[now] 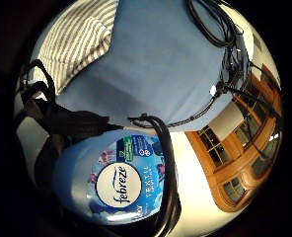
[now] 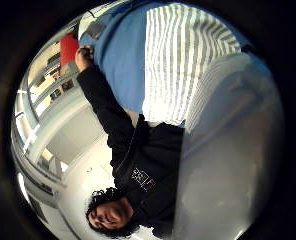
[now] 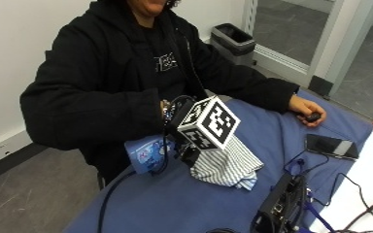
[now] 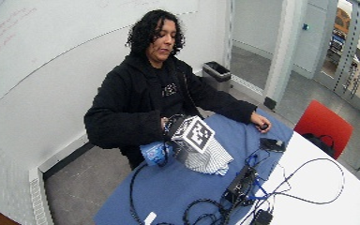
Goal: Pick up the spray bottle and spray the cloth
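Note:
A pale blue Febreze spray bottle [image 3: 144, 154] hangs tilted over the table's near edge, off the blue table cover [image 3: 193, 204]. My gloved right hand [image 3: 177, 127] grips its upper part, mostly hidden behind the glove's gear. The little finger side palm view shows the bottle's label [image 1: 121, 180] close to the palm, with black gloved fingers [image 1: 67, 123] curled beside it. The striped grey-and-white cloth [image 3: 228, 165] lies crumpled on the cover right beside the hand and bottle. The cloth [image 2: 183, 65] also fills much of the thumb side palm view.
The person's bare left hand [image 3: 306, 110] rests on the far side of the cover, holding a small black object. A phone [image 3: 332, 145] and a black box with cables [image 3: 280, 201] lie to the right. A bin [image 3: 235, 39] stands behind, and a red chair [image 4: 322, 124] beside the table.

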Motion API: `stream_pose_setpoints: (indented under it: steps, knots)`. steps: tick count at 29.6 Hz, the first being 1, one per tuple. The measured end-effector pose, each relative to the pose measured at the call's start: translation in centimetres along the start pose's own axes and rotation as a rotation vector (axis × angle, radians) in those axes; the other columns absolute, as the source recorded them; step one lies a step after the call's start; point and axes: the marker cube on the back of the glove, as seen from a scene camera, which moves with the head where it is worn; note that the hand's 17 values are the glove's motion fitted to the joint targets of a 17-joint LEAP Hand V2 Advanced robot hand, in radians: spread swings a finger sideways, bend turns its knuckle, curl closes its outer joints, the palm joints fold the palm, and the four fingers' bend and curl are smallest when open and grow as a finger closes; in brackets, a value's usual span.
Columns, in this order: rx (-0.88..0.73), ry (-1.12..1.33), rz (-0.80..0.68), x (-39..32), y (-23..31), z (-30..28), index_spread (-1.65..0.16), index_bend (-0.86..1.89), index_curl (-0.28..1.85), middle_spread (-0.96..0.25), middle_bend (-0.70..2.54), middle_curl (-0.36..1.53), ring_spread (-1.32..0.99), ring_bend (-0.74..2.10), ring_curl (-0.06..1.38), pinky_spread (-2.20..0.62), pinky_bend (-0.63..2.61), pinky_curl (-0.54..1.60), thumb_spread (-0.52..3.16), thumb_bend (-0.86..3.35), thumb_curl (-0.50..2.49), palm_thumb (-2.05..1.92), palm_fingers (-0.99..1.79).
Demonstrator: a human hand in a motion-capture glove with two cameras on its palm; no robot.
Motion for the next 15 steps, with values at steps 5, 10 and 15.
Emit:
stream_pose_setpoints:
  steps: [5, 10, 15]
  knots:
    - [-0.07, 0.04, 0.023, -0.1, -1.4, 1.0, -0.22, 0.35, 0.64, -0.21, 0.67, 0.57, -0.22, 0.75, 0.53, -0.26, 0.47, 0.47, 0.14, -0.02, 0.75, 1.05, 1.32]
    - [-0.125, 0.045, 0.034, 0.1, -2.2, 1.9, -0.22, 0.34, 0.65, -0.21, 0.67, 0.57, -0.22, 0.75, 0.53, -0.25, 0.47, 0.47, 0.15, -0.02, 0.76, 1.05, 1.31]
    - [-0.126, 0.033, 0.025, -0.1, -2.1, 1.7, -0.22, 0.33, 0.65, -0.21, 0.67, 0.58, -0.22, 0.75, 0.53, -0.25, 0.47, 0.47, 0.16, -0.02, 0.76, 1.05, 1.31]
